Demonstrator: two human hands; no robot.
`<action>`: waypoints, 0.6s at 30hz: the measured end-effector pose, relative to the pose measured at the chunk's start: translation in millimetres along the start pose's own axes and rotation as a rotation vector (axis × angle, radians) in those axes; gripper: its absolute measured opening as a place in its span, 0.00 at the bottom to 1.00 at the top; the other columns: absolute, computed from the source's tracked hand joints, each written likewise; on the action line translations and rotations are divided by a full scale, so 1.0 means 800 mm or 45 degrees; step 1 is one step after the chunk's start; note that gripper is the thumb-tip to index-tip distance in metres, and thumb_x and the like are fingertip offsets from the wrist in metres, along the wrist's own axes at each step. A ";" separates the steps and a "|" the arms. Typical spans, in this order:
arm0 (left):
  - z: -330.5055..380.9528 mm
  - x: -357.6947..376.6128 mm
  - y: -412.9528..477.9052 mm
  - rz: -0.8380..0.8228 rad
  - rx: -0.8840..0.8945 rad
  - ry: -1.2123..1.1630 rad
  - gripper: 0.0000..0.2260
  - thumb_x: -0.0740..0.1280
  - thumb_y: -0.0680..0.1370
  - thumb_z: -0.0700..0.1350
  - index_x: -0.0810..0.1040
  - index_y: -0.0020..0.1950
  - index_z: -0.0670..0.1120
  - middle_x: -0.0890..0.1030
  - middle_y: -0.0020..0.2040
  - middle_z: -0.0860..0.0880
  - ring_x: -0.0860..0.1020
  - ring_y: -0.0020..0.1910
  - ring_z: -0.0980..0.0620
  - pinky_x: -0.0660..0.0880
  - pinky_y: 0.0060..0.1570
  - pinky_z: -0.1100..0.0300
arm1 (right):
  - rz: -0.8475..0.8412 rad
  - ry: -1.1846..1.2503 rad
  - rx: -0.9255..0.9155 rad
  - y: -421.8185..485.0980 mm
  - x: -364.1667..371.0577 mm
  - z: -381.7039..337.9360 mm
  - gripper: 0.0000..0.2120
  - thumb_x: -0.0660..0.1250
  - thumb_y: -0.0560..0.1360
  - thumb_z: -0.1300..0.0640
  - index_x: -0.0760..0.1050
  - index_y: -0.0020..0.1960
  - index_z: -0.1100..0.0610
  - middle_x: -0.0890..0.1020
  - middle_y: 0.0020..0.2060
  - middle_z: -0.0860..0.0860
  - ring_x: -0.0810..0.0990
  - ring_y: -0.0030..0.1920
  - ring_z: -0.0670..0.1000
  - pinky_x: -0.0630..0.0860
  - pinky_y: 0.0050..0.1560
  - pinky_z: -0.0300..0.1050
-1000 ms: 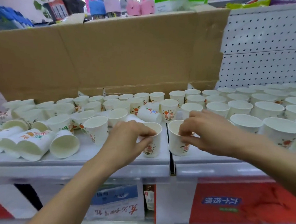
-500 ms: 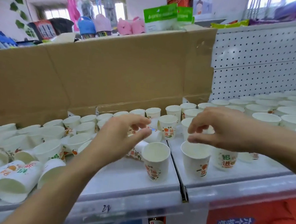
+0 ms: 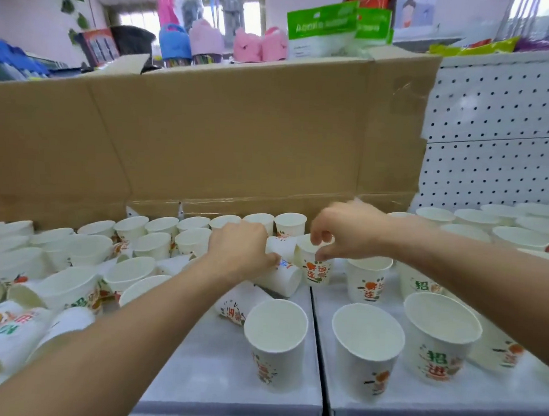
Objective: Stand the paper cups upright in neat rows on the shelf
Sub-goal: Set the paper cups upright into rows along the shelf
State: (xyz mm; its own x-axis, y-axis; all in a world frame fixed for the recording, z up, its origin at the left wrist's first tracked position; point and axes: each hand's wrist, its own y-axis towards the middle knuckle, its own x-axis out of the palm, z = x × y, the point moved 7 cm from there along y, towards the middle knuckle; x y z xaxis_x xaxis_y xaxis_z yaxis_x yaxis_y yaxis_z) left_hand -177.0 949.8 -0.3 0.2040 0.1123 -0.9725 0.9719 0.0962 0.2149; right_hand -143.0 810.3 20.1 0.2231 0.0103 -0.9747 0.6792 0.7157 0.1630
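Pinching the rim of an upright orange-print cup (image 3: 317,270), right hand (image 3: 348,232), mid-shelf (image 3: 201,356). Left hand (image 3: 240,252), fingers curled round a toppled cup (image 3: 283,280) just beside it. Front cups (image 3: 274,335) upright; left-side cups (image 3: 5,337) tipped over.

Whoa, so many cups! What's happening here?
A person is tidying paper cups on a shelf. Their right hand pinches the rim of an upright cup, and their left hand touches a tipped cup beside it. Three front cups stand upright; fallen cups lie at the left.
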 end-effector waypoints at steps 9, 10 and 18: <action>-0.005 0.011 0.008 0.010 -0.151 -0.307 0.23 0.71 0.71 0.54 0.71 0.64 0.53 0.81 0.51 0.54 0.76 0.55 0.48 0.75 0.51 0.52 | -0.106 -0.056 -0.153 0.007 0.018 0.031 0.06 0.69 0.74 0.51 0.73 0.40 0.46 0.77 0.38 0.42 0.77 0.41 0.47 0.65 0.30 0.39; -0.004 0.010 0.007 0.033 -0.139 -0.402 0.22 0.72 0.71 0.51 0.72 0.63 0.54 0.82 0.48 0.56 0.77 0.53 0.50 0.76 0.51 0.51 | -0.109 -0.072 -0.160 0.006 0.017 0.035 0.06 0.69 0.73 0.51 0.73 0.40 0.45 0.76 0.37 0.41 0.76 0.41 0.47 0.65 0.30 0.39; 0.010 0.005 -0.001 -0.044 -0.171 -0.309 0.21 0.69 0.71 0.63 0.73 0.58 0.53 0.80 0.51 0.54 0.76 0.52 0.50 0.75 0.49 0.54 | -0.218 -0.094 -0.145 0.009 0.020 0.047 0.07 0.69 0.73 0.49 0.75 0.38 0.46 0.80 0.36 0.43 0.78 0.39 0.47 0.75 0.34 0.42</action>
State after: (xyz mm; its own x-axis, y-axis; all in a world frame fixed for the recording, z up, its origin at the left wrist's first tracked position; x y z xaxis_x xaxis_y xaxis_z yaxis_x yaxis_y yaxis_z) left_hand -175.8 942.1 -5.2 0.2087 -0.1323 -0.9690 0.9579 0.2276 0.1753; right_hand -108.1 789.2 11.2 0.1649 -0.1667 -0.9721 0.6290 0.7770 -0.0265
